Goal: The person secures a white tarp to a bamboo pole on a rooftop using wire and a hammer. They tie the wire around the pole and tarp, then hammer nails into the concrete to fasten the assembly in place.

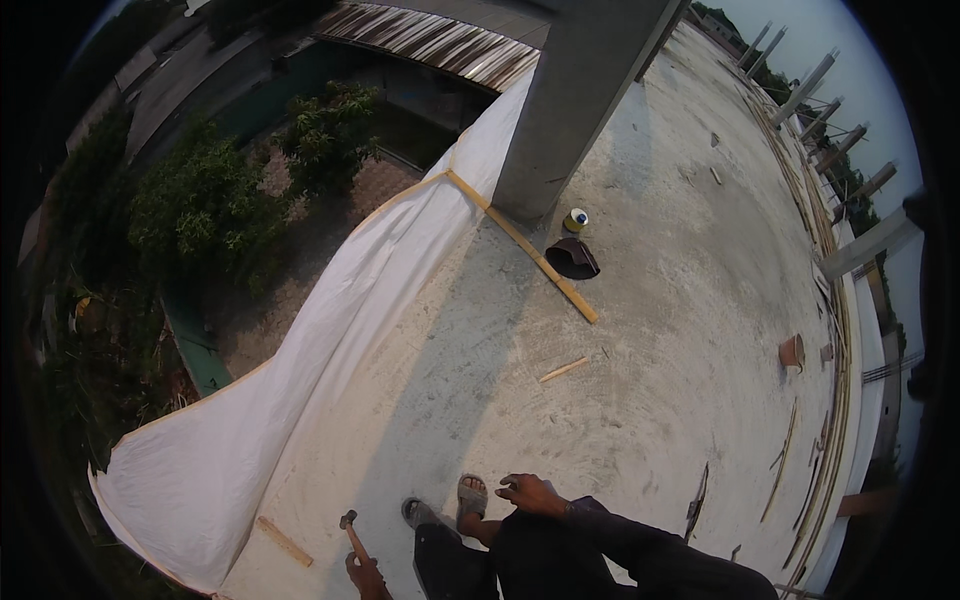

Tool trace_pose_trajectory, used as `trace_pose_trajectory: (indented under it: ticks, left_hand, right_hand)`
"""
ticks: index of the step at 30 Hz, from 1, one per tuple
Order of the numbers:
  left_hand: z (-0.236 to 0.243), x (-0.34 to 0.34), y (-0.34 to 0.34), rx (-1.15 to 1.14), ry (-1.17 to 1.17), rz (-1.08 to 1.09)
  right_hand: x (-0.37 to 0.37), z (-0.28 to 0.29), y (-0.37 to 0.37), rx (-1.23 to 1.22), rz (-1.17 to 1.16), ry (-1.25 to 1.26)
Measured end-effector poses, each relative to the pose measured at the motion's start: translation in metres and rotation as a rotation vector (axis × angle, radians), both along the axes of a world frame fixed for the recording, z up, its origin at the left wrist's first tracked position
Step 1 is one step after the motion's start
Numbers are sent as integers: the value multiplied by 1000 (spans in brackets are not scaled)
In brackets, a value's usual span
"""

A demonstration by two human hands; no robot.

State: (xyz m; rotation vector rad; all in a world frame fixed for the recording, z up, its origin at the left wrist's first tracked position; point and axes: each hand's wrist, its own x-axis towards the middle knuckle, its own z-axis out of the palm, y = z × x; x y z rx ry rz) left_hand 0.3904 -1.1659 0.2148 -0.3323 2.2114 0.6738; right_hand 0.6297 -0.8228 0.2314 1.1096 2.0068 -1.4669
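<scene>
A: Hammer point(355, 541) at the lower edge, left of 2 grey sandals point(472, 494), head pointing away from the body!
B: Left hand point(368, 577) wrapped round its wooden handle. And the right?
A: Right hand point(532, 495) out by the dark-trousered knee, fingers half curled; I can't tell whether they're pinching anything.
B: Left of the hammer, 1 flat wooden strip point(285, 541), just beside the white sheet point(325, 350).
A: Containers? Any lettering?
B: 2 containers! A yellowish tin point(576, 222) with a blue-and-white top near the concrete column point(560, 110); any label's too small to read.
A: And far right, a reddish-brown bucket point(792, 352), its contents impossible to make out.
B: Near the tin, a long bamboo-coloured lath point(524, 242) runs from the sheet's edge.
</scene>
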Motion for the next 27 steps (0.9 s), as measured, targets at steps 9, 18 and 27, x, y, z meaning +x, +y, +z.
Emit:
trace_pose_trajectory:
  ticks: [9, 18, 27]
  left_hand:
    - [95, -33, 396, 756, -292, 338]
    - [62, -8, 628, 661, -564, -131]
    - [-157, -114, 875, 310, -485, -295]
  right_hand:
    - [-137, 82, 115, -554, -414, 79]
    - [-95, 108, 305, -481, -913, 79]
    - [94, -134, 576, 261, -945, -228]
